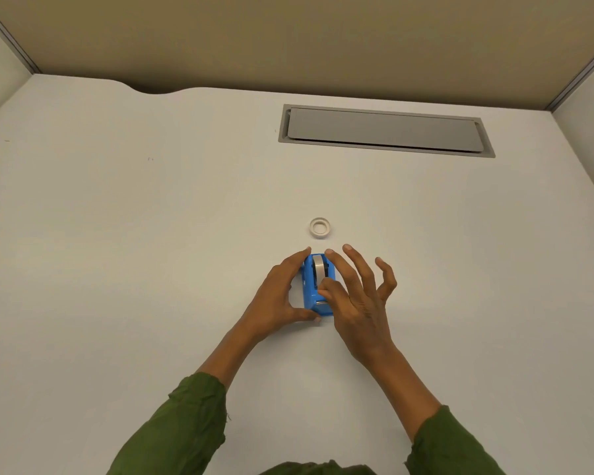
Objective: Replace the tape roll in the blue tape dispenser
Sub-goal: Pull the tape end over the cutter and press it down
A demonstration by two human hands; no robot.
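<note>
Hands at work on white desk [117, 234]: my left hand [278, 293] grips the blue tape dispenser [318, 286], its tape roll [319, 267] seated, while my right hand [354, 296], fingers spread, thumbs it; a ring-shaped roll [320, 228] lies just beyond.

Office cubicle: white bench [151, 217] with grey cable hatch [384, 130] set flush in its top, beige fabric partition [288, 39] behind, aluminium-framed side panels [0, 63].
</note>
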